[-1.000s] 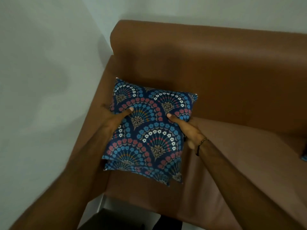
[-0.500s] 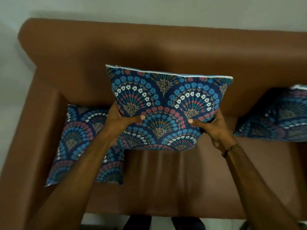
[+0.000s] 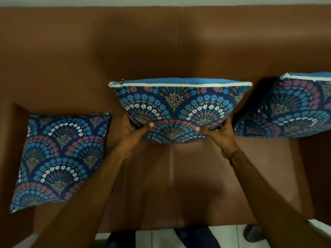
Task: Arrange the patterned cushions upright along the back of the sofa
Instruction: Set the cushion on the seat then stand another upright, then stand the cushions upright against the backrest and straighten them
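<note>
both hands, left (image 3: 133, 128) and right (image 3: 219, 132), grip the middle cushion (image 3: 179, 108) upright against the sofa back (image 3: 161, 47).

No readable text or labels, as far as visible.

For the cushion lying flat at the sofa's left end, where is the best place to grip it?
Probably the two side edges of the left cushion, one hand each, coming from the front. It lies flat and slightly skewed on the seat, zipper edge hidden, so gripping both sides lets it tip upright against the backrest.
</note>
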The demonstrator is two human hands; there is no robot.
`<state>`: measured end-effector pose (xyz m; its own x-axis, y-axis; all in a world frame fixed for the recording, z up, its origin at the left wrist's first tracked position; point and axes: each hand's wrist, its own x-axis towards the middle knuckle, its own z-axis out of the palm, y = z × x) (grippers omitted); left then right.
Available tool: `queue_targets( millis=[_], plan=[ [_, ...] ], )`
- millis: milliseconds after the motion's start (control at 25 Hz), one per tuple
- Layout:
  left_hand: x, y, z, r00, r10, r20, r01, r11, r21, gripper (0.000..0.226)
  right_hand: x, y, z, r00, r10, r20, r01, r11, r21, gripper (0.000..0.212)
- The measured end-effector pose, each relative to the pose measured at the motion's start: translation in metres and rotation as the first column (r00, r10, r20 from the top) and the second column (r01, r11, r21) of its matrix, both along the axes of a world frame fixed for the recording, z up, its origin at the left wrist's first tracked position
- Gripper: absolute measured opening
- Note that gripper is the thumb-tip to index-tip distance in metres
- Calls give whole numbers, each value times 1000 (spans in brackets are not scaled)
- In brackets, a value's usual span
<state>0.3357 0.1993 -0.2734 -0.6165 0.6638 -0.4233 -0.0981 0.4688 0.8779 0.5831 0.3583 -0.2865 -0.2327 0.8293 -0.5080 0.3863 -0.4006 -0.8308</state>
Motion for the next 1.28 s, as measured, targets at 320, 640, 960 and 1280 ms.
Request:
queue_targets(
  millis=[320,640,960,1280],
  plan=[
    [-119,-126,-57,762,-305,-572,-108,810,-576,89,-126,-143,-33,942,296,157,-159,808,-568,51],
    [-277,-244,-58,972,226,-57,-218,794,-568,143,-323,-245,-52,846,532,-36,-381,556,-738,87],
    [-304,-256,-39,963,268,11,-266,960,-92,117,-350,-246,-21,975,192,-111,-208,964,-166,70],
    [-342,-241,-35,998,45,-39,-49,992,-112,131,-388,-216,-3,917,396,37,-395,918,-35,58]
  ],
)
